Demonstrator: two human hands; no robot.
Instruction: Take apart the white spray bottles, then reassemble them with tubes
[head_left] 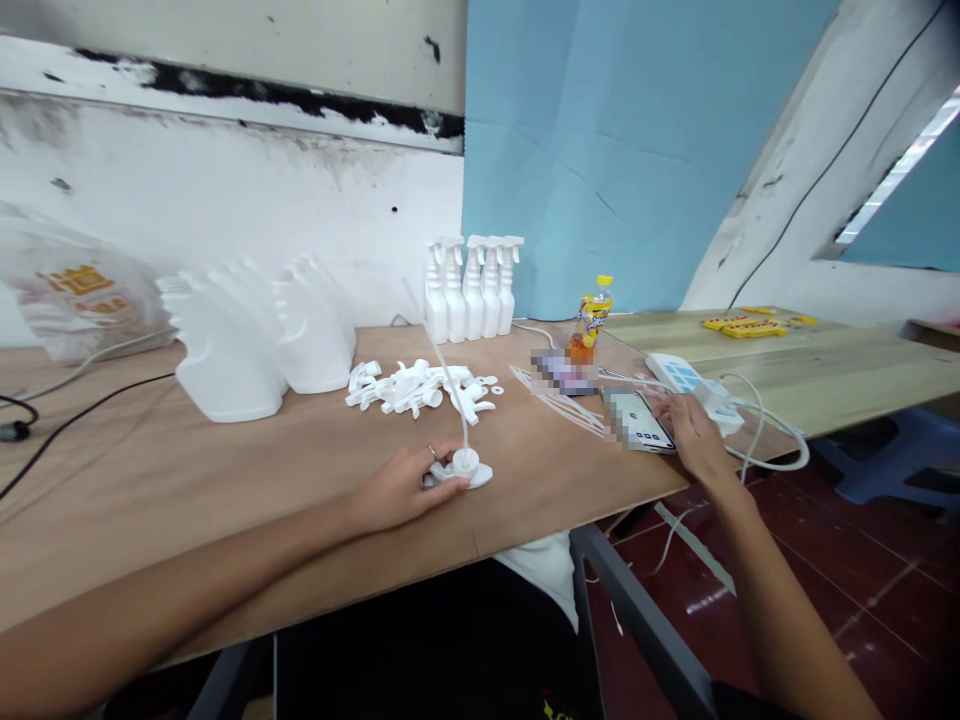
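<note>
My left hand [409, 485] is closed around a white trigger spray head [469, 470] that lies on the table near its front edge. A thin white dip tube [453, 385] stands up from the head's round collar, tilted slightly to the left. My right hand [694, 435] is at the right edge of a smartphone [643, 420] with a lit screen, fingertips at the screen and fingers partly bent. The phone lies flat on the table. Beyond my left hand is a pile of white spray heads [412, 385]. Several loose dip tubes [559, 402] lie between the pile and the phone.
Assembled spray bottles [472, 300] stand in a row by the wall. White bottles without heads [225, 350] stand at the left, near a plastic bag [82, 290]. A drink bottle [589, 325], a power strip [675, 375] and cables are at the right. A blue stool [892, 455] stands below.
</note>
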